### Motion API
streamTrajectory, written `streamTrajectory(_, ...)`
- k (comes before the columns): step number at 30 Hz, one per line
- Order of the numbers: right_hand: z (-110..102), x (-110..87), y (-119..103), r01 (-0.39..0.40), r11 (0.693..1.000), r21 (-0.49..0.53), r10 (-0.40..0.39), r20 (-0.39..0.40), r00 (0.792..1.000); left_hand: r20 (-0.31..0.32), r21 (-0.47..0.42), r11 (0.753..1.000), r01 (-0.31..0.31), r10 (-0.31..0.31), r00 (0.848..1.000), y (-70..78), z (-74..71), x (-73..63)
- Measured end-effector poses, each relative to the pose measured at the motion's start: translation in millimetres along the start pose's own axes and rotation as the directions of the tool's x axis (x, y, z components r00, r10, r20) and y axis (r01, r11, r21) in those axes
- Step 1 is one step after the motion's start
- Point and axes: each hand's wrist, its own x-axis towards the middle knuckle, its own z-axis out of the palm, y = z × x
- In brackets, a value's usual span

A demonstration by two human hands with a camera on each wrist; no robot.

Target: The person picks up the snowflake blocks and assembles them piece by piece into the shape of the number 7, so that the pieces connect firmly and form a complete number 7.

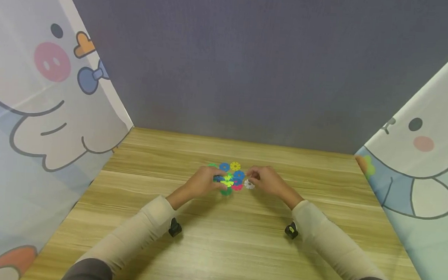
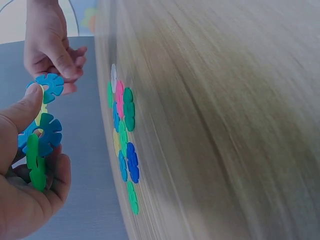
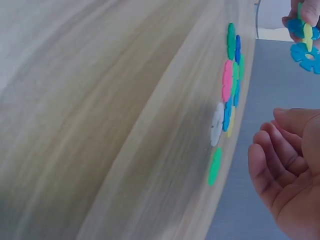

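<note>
My left hand (image 1: 201,182) holds a small chain of interlocking plastic snowflake discs above the table. In the left wrist view, thumb and fingers grip a green disc (image 2: 35,167) and a blue disc (image 2: 49,137). A yellow disc (image 2: 42,111) joins these to another blue disc (image 2: 54,86) at the far end. My right hand (image 1: 268,181) hovers to the right of the chain. Its fingers are loosely bent with nothing between them, as the right wrist view shows. Close below it lies a white disc (image 3: 217,125).
Loose discs lie flat in a cluster under the hands, among them a pink one (image 3: 227,81), a yellow one (image 1: 235,166) and several blue and green ones. A lone green disc (image 3: 214,166) sits beside the white one. A grey panel (image 1: 243,72) rises behind the wooden table (image 1: 232,252).
</note>
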Motion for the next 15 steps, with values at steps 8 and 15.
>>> streamTrajectory(8, 6.1, 2.6, 8.2, -0.049, 0.999, -0.017, 0.050, 0.048, 0.998, 0.007, -0.012, 1.000, -0.002, 0.002, 1.000, -3.6, 2.0, -0.3)
streamTrajectory(15, 10.5, 4.1, 13.3, -0.073, 0.997, -0.039, 0.076, 0.062, 0.995, 0.018, -0.020, 1.000, 0.013, -0.012, 1.000, -4.9, 3.9, -0.7)
